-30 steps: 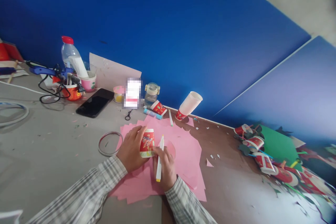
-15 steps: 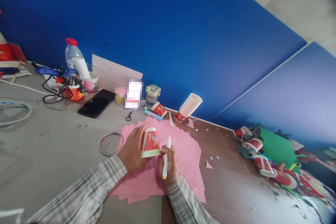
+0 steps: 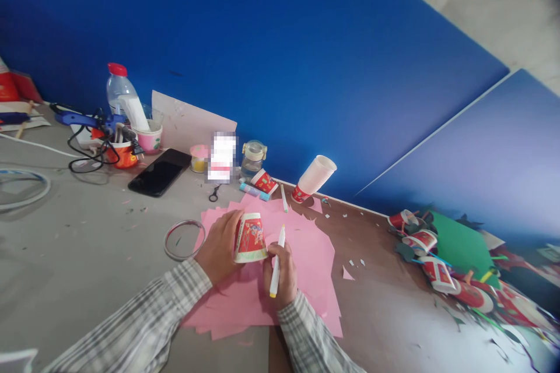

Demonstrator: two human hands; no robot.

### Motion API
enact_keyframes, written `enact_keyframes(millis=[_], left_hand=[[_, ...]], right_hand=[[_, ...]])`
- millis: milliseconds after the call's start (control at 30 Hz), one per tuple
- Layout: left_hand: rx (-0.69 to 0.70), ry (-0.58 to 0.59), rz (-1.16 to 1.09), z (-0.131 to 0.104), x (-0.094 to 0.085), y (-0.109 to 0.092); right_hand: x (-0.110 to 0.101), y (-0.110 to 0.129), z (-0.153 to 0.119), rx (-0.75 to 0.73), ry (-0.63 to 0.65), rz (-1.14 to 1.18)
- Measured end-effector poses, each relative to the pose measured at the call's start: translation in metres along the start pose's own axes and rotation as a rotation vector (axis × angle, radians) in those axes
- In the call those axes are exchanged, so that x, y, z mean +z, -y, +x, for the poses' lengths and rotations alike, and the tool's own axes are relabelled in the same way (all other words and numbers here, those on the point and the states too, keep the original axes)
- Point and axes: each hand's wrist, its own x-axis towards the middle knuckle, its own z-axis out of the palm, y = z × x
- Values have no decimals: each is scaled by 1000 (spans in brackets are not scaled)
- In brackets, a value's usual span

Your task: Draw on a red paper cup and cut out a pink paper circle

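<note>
Change: since a second ago we've turned the red cup (image 3: 254, 238) and shifted the marker (image 3: 276, 274) aside | Left hand (image 3: 219, 246): fingers clamped on cup, over pink paper (image 3: 312, 268) | Right hand (image 3: 288, 278): fingers clamped on marker, tip off cup; we judge no marking underway

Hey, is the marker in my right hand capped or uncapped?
Uncapped: the marker shows a bare, narrow yellow tip at its upper end, above the right hand.

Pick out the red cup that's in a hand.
The red cup with its wide end down, in the left hand; neither hand holds the other red cups.
</note>
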Motion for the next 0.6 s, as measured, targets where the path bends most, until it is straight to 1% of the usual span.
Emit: enact_keyframes(millis=[100,267,467,600], left_hand=[[16,19,27,-1,2,4],[44,15,55,-1,7,12],[22,60,61,-2,11,17],[-1,49,35,-3,12,17]], right_hand=[[-1,2,0,-10,-17,-9],[0,0,-3,-30,-41,-18],[1,-2,-4,-47,-54,-11],[2,-2,-4,-46,-71,-3]])
